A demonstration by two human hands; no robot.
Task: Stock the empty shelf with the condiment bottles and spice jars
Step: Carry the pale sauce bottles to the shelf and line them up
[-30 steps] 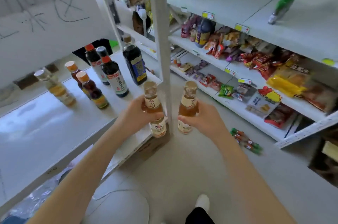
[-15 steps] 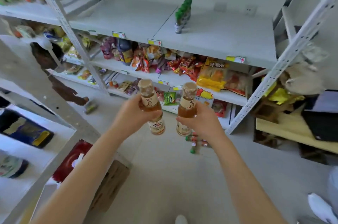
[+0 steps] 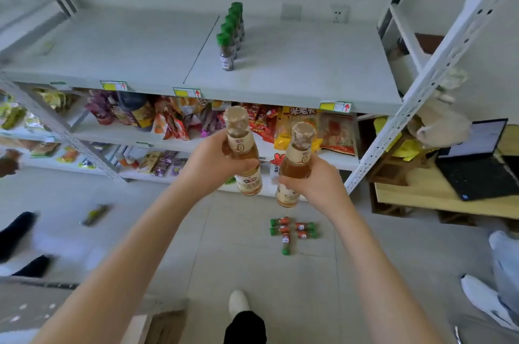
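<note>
Head view: my left hand (image 3: 216,163) grips one amber condiment bottle (image 3: 243,147) round its middle, right hand (image 3: 314,183) grips second bottle (image 3: 297,158); both upright, in air before top shelf (image 3: 280,82), I reckon for standing beside green-capped spice jars (image 3: 229,43).

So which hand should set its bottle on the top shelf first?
Probably left. The left hand holds the left amber bottle higher, its cap just under the front edge of the top shelf, with bare board beside the green-capped spice jars. The right hand holds the right amber bottle lower.
</note>
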